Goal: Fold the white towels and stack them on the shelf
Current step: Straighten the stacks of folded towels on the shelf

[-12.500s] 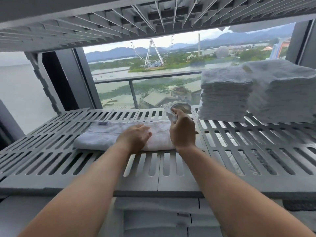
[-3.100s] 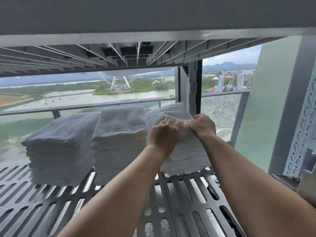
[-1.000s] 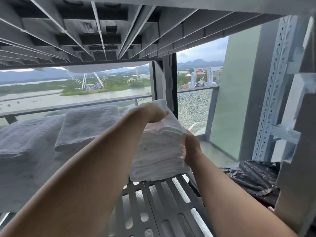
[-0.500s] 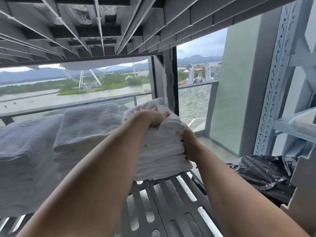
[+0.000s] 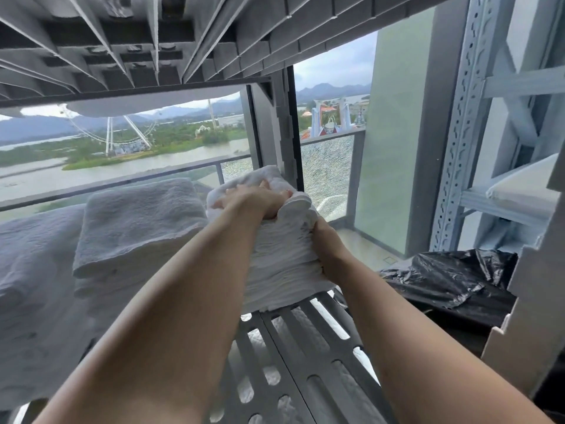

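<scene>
A stack of folded white towels [image 5: 284,270] stands at the right end of the grey slatted shelf [image 5: 305,362]. My left hand [image 5: 260,203] lies on top of the stack, its fingers curled into the top towel at the front edge. My right hand [image 5: 327,243] presses against the stack's right side; its fingers are hidden behind the towels. Two more stacks of folded white towels stand to the left, one in the middle [image 5: 137,228] and one at the far left [image 5: 33,286].
The shelf above [image 5: 153,41] hangs low over the stacks. A dark upright post [image 5: 281,133] stands right behind the right stack. A black plastic bag [image 5: 452,276] lies lower right, beside a pale perforated rack upright [image 5: 458,117]. A glass balcony railing is beyond.
Over the last second my left hand dropped from the stack's back top to its front edge and curled into the top towel. My right hand stayed against the stack's right side.
</scene>
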A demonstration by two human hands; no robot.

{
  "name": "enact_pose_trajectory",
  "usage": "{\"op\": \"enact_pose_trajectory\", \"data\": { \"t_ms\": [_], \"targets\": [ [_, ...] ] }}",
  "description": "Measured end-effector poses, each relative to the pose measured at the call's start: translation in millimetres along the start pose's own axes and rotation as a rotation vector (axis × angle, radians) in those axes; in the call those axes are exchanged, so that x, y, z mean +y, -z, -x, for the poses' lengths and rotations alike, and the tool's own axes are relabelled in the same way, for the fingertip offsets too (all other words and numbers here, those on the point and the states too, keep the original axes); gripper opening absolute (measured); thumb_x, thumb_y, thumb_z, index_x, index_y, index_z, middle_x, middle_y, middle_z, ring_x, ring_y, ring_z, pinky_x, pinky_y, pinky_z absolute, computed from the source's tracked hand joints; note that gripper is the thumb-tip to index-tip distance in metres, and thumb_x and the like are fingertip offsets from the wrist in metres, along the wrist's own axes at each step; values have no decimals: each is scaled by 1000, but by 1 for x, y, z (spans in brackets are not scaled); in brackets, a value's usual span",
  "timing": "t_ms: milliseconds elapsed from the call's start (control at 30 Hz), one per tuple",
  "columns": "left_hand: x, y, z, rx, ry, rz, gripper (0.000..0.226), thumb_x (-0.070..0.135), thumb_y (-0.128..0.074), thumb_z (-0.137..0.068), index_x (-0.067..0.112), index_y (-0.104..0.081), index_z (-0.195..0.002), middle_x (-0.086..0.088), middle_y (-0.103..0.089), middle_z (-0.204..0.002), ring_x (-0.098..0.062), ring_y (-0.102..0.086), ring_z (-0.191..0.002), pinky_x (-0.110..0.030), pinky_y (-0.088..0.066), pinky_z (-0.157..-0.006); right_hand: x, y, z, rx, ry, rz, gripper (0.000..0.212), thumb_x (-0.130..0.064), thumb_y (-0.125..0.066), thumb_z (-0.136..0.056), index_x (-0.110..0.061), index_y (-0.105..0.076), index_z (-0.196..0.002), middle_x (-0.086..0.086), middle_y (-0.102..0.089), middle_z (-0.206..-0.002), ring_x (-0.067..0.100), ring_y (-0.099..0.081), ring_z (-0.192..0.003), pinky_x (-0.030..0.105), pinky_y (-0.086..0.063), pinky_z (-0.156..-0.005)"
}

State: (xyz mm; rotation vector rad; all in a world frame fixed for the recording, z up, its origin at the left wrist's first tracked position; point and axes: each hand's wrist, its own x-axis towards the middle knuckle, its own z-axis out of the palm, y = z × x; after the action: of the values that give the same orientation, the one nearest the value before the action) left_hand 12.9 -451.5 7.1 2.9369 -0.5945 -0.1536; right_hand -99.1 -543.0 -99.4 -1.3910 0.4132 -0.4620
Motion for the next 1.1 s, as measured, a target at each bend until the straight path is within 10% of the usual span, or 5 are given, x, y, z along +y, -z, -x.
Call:
{"op": "enact_pose_trajectory", "data": {
  "t_ms": [300, 467, 600, 700, 1100],
  "targets": [
    [-17, 31, 37, 16, -266, 160, 56, 52, -42, -103, 20, -47, -149, -7, -39, -158, -26, -39, -141, -42, -25, -117, 12, -8, 32, 455, 227, 280, 50, -47, -24, -106, -19, -60, -126, 17, -63, -128, 33, -57, -116, 31, -34, -80],
    [-31, 36, 68, 10, -342, 34, 59, 51, -45, -102, 18, -44, -151, -5, -35, -161, -25, -33, -146, -41, -22, -117, 6, -30, 69, 689, 819, 652, 47, -37, -41, -98, -13, -47, -139, 10, -50, -141, 29, -43, -134, 42, -35, -108],
    [-35, 35, 70, 34, -383, -12, 45, 40, -46, -104, 16, -57, -140, -6, -51, -149, -23, -48, -130, -38, -33, -109, 4, -47, 74, 495, 1222, 1028, 51, -23, -50, -92, -8, -52, -140, 12, -44, -153, 31, -30, -148, 54, -22, -119],
    [-33, 40, 51, 133, -333, 77, 35, 25, -46, -104, 9, -63, -131, -13, -59, -137, -23, -55, -113, -37, -41, -104, 6, -52, 69, 432, 1262, 1120, 50, -26, -41, -98, -8, -52, -142, 14, -42, -154, 32, -27, -149, 57, -20, -120],
    [-12, 25, -24, 102, -292, -45, 53, 45, -26, -109, 20, -38, -154, -10, -33, -161, -29, -37, -144, -38, -26, -116, 41, -65, 29, 529, 1157, 1203, 62, -49, -41, -99, -12, -44, -149, 15, -43, -153, 34, -30, -148, 57, -23, -118]
  ]
}}
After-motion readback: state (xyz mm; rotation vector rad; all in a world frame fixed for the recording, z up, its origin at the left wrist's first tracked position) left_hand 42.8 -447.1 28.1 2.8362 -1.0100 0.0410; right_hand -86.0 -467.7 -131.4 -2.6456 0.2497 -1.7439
